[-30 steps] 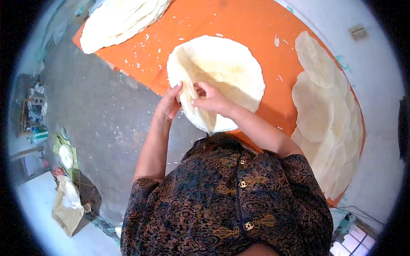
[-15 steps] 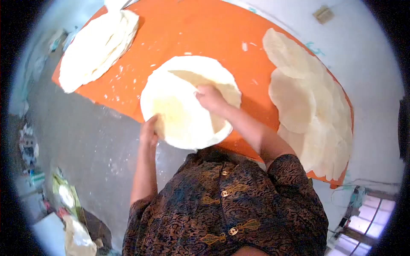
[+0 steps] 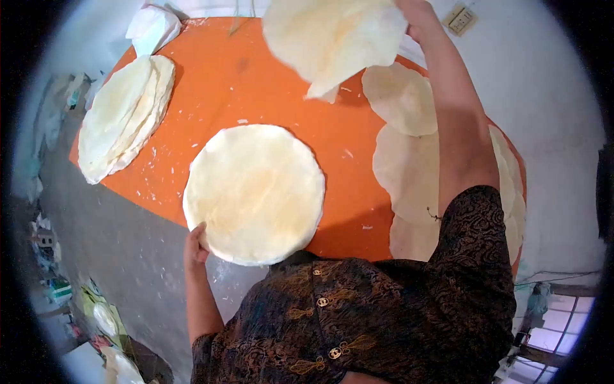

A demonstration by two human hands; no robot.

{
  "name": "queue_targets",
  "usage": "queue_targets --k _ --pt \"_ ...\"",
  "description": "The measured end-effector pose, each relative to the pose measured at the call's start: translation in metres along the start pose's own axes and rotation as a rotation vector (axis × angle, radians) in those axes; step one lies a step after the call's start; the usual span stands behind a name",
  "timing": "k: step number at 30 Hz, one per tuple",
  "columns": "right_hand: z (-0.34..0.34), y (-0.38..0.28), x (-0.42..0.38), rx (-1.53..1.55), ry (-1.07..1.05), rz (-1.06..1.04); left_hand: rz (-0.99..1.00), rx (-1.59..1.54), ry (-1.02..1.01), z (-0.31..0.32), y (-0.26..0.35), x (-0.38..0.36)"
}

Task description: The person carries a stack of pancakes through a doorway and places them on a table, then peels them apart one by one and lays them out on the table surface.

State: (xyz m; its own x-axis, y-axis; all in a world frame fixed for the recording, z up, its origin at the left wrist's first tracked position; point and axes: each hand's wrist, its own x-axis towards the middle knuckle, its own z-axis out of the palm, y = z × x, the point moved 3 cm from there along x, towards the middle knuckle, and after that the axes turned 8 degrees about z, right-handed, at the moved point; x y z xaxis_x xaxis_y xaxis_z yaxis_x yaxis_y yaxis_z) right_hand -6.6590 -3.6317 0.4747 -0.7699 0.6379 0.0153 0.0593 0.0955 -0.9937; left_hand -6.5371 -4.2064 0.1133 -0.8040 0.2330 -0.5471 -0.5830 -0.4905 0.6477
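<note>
Right hand (image 3: 416, 11) raised high at 12 o'clock of the view, closed on the edge of a single thin round sheet (image 3: 332, 38), which hangs clear above the orange table (image 3: 256, 77), tilted, with one flap drooping toward the surface. Left hand (image 3: 195, 243) at about 8 o'clock, fingers curled on the near-left rim of the central stack of sheets (image 3: 254, 192); the thumb side is hidden, so the exact grip cannot be read. The stack lies flat at table centre, its near edge overhanging the table edge toward the person's patterned shirt (image 3: 358, 320). At 3 o'clock, partly behind the raised forearm, a row of single sheets (image 3: 403, 160) lies spread out and overlapping along the table's right side, running from 1 to 4 o'clock. At 10 o'clock a second pile (image 3: 121, 115) rests slumped on the left edge, with a white bag or wrapper (image 3: 152, 29) just beyond it at 11. Pale crumbs scattered over the orange surface. Judged progress: well under way; several sheets already peeled off and laid out at right, one in the air and not yet laid down. The central stack's thickness cannot be made out, and the left pile appears untouched.
</note>
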Motion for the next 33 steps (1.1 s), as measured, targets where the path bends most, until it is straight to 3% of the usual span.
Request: queue_targets --k 3,5,6,7,8,11,13,17,21,24,26,28,32,33 --pt "-0.081 0.069 0.069 0.319 0.081 0.036 0.025 0.063 0.102 -0.006 -0.002 0.004" --pt "-0.112 0.129 0.067 0.562 0.152 0.204 0.011 0.11 0.179 -0.005 -0.001 0.003" --pt "-0.135 0.184 0.086 0.366 0.218 0.223 0.001 0.111 0.199 -0.009 -0.002 0.005" --pt "-0.138 0.235 0.083 0.539 0.285 0.185 -0.008 0.111 0.22 -0.017 -0.004 0.008" --pt "-0.146 0.272 0.07 0.137 0.26 0.508 -0.016 0.111 0.239 -0.02 -0.004 0.01" --pt "-0.148 0.36 0.037 0.217 0.476 0.771 0.008 0.16 0.26 0.001 0.002 0.001" --pt "-0.14 0.379 0.02 0.158 0.363 0.782 0.009 0.152 0.235 0.0 0.002 0.0" --pt "-0.11 0.34 -0.032 -0.008 0.301 0.57 -0.047 0.071 0.166 -0.023 -0.004 0.01" --pt "-0.062 0.319 -0.072 -0.242 0.04 0.28 -0.041 0.087 0.065 -0.006 -0.001 0.002" --pt "0.017 0.289 -0.138 -0.386 -0.222 0.118 -0.038 0.086 -0.032 -0.001 0.004 -0.003" --pt "0.079 0.262 -0.201 -0.474 -0.365 0.033 0.004 0.026 -0.203 0.004 0.008 -0.013" --pt "0.136 0.257 -0.26 -0.435 -0.562 0.0 -0.036 -0.031 -0.23 0.009 0.015 -0.016" --pt "0.223 0.221 -0.361 -0.499 -0.788 -0.043 -0.055 -0.202 -0.34 0.021 0.027 -0.02" --pt "0.233 0.219 -0.374 -0.554 -0.76 -0.086 -0.074 -0.182 -0.351 0.022 0.03 -0.021"
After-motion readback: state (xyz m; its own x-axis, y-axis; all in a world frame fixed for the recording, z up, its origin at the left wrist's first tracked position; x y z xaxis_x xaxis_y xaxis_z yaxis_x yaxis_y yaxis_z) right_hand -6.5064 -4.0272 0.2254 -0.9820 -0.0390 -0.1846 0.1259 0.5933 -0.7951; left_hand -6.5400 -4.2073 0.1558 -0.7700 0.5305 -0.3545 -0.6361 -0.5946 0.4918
